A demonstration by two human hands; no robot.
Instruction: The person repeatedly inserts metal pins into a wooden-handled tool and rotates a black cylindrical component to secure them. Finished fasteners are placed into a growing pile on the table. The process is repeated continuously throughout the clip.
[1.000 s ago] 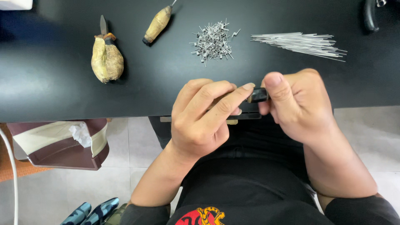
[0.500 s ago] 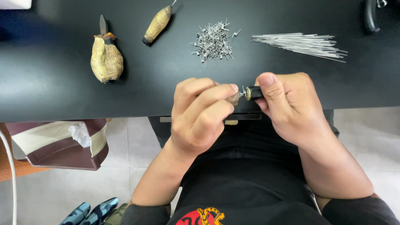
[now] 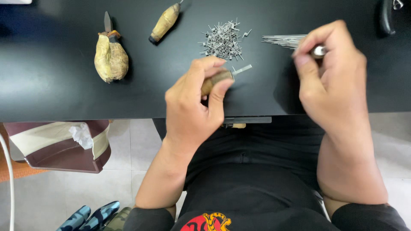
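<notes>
Over the black desk (image 3: 64, 98), the person's left hand (image 3: 192, 107) has its fingers curled tight around a small wooden-handled tool (image 3: 218, 79), thumb pressed along the handle, with a short metal tip poking out toward the pile of little bent wire pieces (image 3: 222, 42) just beyond it. The right hand (image 3: 332, 81) is up by the bundle of long straight wires (image 3: 280, 40), thumb and forefinger pinching something small and shiny (image 3: 319, 51); honestly can't tell if it's a metal cap or the end of one of those wires. Off to the left sit a lumpy wrapped-handle blade (image 3: 110, 57) and a second wooden-handled tool (image 3: 165, 21), well apart from both hands. Where this could go sideways, in my view: that pinch is right on top of the wire bundle, so a careless pull could drag several wires out and fan them across the desk. Also the left tool's tip sits near the loose bent bits, and a nudge could scatter them. The desk edge is close to the left wrist too, so anything dropped probably lands in the lap or on the floor.
</notes>
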